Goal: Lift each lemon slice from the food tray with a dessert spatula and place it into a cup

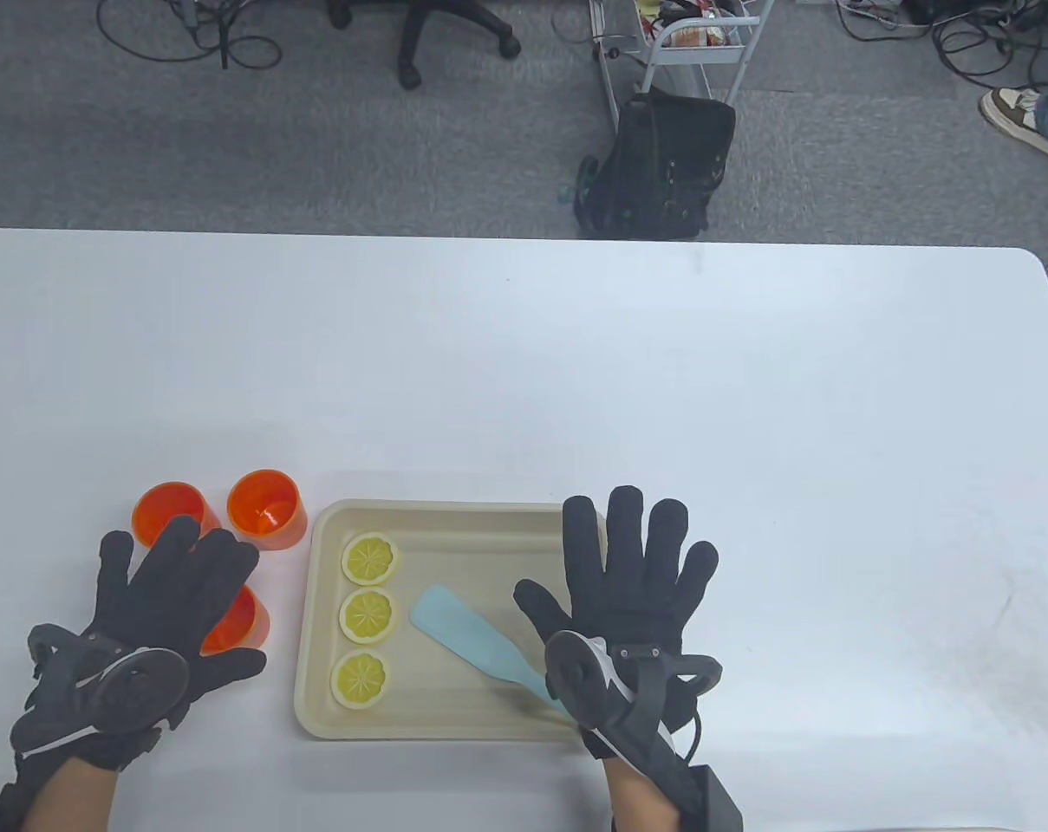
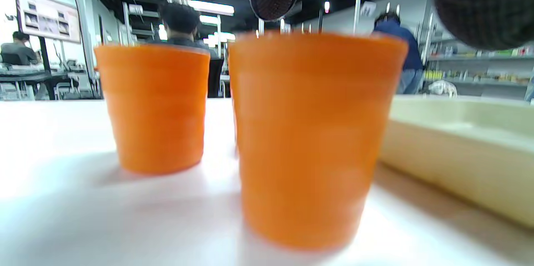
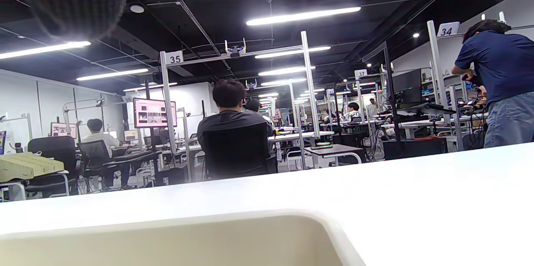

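lying diagonally in tray (image 1: 315,607), spatula (image 1: 476,641) blade up-left, both hands' fingers (image 1: 625,529) released

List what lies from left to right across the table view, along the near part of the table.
Left hand → orange cups → food tray → lemon slices → blue dessert spatula → right hand. The left hand overlaps the nearest cup, and the right hand covers the spatula's handle end.
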{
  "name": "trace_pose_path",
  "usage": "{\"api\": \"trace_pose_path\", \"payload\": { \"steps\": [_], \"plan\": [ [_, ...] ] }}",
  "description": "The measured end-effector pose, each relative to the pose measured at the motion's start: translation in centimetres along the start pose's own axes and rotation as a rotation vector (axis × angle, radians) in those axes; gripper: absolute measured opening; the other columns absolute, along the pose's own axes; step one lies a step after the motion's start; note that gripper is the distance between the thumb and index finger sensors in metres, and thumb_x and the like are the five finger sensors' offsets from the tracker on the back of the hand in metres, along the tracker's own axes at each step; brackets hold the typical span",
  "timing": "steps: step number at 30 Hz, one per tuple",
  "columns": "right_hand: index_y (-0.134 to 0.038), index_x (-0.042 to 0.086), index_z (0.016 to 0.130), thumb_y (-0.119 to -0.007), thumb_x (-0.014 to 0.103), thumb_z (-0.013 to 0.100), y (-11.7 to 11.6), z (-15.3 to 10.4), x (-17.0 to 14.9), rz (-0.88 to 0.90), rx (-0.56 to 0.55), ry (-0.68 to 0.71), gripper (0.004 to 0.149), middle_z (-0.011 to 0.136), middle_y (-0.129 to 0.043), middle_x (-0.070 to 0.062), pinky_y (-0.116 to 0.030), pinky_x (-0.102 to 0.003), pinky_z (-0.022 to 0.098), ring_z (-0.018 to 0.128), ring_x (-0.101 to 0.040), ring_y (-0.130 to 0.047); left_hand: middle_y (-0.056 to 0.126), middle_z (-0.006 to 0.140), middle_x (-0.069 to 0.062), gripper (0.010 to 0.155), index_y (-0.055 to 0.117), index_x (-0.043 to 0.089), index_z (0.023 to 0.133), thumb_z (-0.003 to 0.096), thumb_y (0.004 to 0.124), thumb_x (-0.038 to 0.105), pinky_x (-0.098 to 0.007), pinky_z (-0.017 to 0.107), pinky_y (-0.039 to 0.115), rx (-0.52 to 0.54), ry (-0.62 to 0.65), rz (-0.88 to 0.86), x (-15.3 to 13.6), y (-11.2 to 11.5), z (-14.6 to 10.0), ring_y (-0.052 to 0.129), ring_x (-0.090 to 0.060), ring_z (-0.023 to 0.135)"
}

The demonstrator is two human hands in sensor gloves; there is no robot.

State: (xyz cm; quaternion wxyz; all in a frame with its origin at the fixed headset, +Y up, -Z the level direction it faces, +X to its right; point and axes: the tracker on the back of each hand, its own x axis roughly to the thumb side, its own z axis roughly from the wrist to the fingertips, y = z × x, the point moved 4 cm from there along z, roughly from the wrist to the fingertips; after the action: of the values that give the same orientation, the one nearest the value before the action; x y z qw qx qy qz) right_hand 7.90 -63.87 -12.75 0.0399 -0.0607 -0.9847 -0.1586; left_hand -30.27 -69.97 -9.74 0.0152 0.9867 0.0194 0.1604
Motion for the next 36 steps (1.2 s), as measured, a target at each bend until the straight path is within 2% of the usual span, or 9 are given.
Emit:
{"api": "trace_pose_path", "payload": {
  "steps": [2,6,12,25,28,30,35,36],
  "plan": [
    [-0.036,0.03,0.117,-0.077,0.065,0.045,-0.1,0.0,0.1,0.001,0.008,0.005,0.09,0.126,-0.025,-0.012,-0.015,-0.076,0.073,0.115,-0.051,-0.015,0.046,0.129,-0.006,0.105,0.033,0.037,0.119,0.0352,0.083,0.077,-0.078,0.077,0.016,-0.05,0.0,0.001,-0.1,0.8,0.3,0.029,-0.042,0.121],
    [-0.037,0.029,0.117,-0.077,0.064,0.046,-0.2,0.0,0.3,0.0,0.024,0.012,0.089,0.126,-0.025,-0.012,-0.015,-0.076,0.073,0.115,-0.051,-0.015,0.052,0.127,-0.006,0.107,0.037,0.038,0.118,0.0304,0.085,0.077,-0.077,0.077,0.017,-0.079,-0.006,0.017,-0.2,1.3,0.6,0.03,-0.043,0.121],
    [-0.036,0.029,0.117,-0.076,0.064,0.045,-0.4,0.0,0.6,-0.006,0.05,0.026,0.09,0.126,-0.025,-0.012,-0.014,-0.076,0.073,0.114,-0.051,-0.013,0.054,0.125,-0.006,0.107,0.036,0.037,0.118,0.0331,0.087,0.075,-0.076,0.075,0.013,-0.141,-0.051,0.061,-0.7,1.7,0.5,0.027,-0.044,0.12],
    [-0.036,0.029,0.117,-0.076,0.064,0.046,-0.8,0.0,0.9,-0.022,0.091,0.035,0.089,0.126,-0.025,-0.013,-0.014,-0.076,0.073,0.114,-0.051,-0.013,0.06,0.121,-0.005,0.103,0.039,0.036,0.118,0.0364,0.09,0.071,-0.076,0.076,0.014,-0.135,-0.069,0.053,-1.2,1.5,0.4,0.031,-0.042,0.12],
    [-0.036,0.029,0.117,-0.076,0.064,0.045,-0.8,0.0,0.9,-0.024,0.096,0.037,0.089,0.126,-0.025,-0.013,-0.014,-0.076,0.073,0.114,-0.051,-0.013,0.062,0.119,-0.005,0.101,0.041,0.035,0.118,0.0376,0.089,0.072,-0.076,0.076,0.016,-0.103,-0.052,0.052,-0.9,1.2,0.3,0.035,-0.04,0.12],
    [-0.036,0.029,0.117,-0.076,0.064,0.046,-0.7,0.0,0.9,-0.019,0.092,0.038,0.089,0.126,-0.025,-0.013,-0.014,-0.076,0.073,0.114,-0.051,-0.013,0.065,0.117,-0.005,0.1,0.043,0.034,0.118,0.0377,0.088,0.074,-0.077,0.076,0.018,-0.044,-0.037,0.028,-0.8,0.4,0.1,0.038,-0.04,0.12],
    [-0.037,0.029,0.117,-0.076,0.064,0.046,-0.3,-0.3,1.5,0.004,0.078,0.064,0.089,0.126,-0.026,-0.013,-0.014,-0.075,0.073,0.114,-0.051,-0.012,0.068,0.114,-0.006,0.101,0.046,0.033,0.117,0.0365,0.084,0.078,-0.081,0.076,0.027,0.242,0.023,-0.133,-0.1,-2.6,-1.4,0.047,-0.041,0.118],
    [-0.037,0.03,0.117,-0.076,0.064,0.046,-0.2,-0.3,1.7,0.004,0.08,0.073,0.088,0.126,-0.026,-0.013,-0.014,-0.075,0.073,0.114,-0.051,-0.012,0.068,0.114,-0.006,0.1,0.045,0.032,0.118,0.037,0.084,0.078,-0.081,0.076,0.027,0.27,0.029,-0.155,0.0,-2.8,-1.5,0.047,-0.041,0.118]
  ]
}}
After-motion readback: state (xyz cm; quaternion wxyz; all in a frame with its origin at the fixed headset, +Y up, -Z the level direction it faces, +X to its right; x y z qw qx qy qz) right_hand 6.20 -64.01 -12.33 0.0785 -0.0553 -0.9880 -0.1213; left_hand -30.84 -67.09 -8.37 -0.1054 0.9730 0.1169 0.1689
